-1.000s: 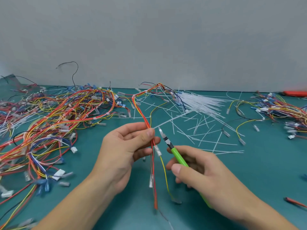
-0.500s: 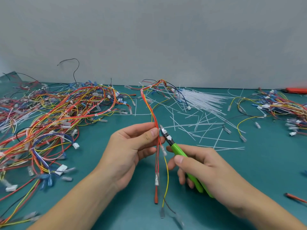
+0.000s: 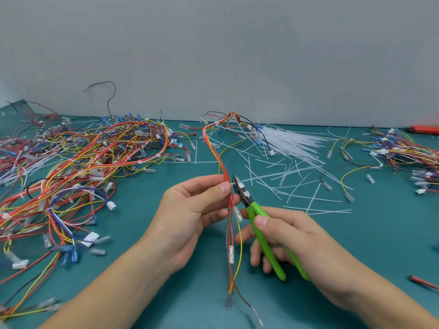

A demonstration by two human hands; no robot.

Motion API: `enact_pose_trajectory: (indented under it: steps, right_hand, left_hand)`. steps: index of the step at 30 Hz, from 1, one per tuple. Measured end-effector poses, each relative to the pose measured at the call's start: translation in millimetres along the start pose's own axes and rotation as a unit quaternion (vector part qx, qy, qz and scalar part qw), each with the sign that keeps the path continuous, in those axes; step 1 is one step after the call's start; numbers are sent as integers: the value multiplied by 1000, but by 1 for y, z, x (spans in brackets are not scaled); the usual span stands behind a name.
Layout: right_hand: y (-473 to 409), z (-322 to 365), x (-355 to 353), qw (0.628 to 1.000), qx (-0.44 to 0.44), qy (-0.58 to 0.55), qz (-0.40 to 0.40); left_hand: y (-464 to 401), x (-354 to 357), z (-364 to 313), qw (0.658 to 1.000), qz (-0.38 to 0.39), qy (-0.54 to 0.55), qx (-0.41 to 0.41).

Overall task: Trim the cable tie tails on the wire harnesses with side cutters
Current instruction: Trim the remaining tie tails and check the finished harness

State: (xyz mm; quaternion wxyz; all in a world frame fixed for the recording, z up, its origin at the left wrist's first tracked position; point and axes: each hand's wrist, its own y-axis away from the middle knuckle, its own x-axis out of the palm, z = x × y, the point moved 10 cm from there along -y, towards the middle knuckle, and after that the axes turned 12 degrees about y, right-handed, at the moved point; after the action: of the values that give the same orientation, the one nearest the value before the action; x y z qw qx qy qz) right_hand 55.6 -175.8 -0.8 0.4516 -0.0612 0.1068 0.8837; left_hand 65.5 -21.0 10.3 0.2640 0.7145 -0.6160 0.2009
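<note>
Side cutters (image 3: 240, 186) in right hand's grip (image 3: 280, 236) have closed in beside left hand's grip (image 3: 190, 210) pinching the harness (image 3: 222, 172); trim judged imminent.

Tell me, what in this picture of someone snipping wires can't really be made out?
All from the head view:
- The white cable tie tail at the green-handled side cutters: too small, pressed against the left hand's thumb.
- The red, orange and yellow wire harness: partly hidden behind the left hand's fingers where it is pinched.
- The right hand's lower fingers: hidden behind the handles.
- The orange object at the right edge: cut off and blurred.
</note>
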Motion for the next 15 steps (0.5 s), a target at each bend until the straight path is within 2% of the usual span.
enact_pose_trajectory:
  steps: [12,15]
  right_hand:
    - [-1,1,-2,999,3,41,-10]
    - [-1,0,-4,999,3,21,-36]
  left_hand:
    - [-1,-3,4,1000,-6,-11,-11]
    - [-1,-2,9,1000,-1,-13,-24]
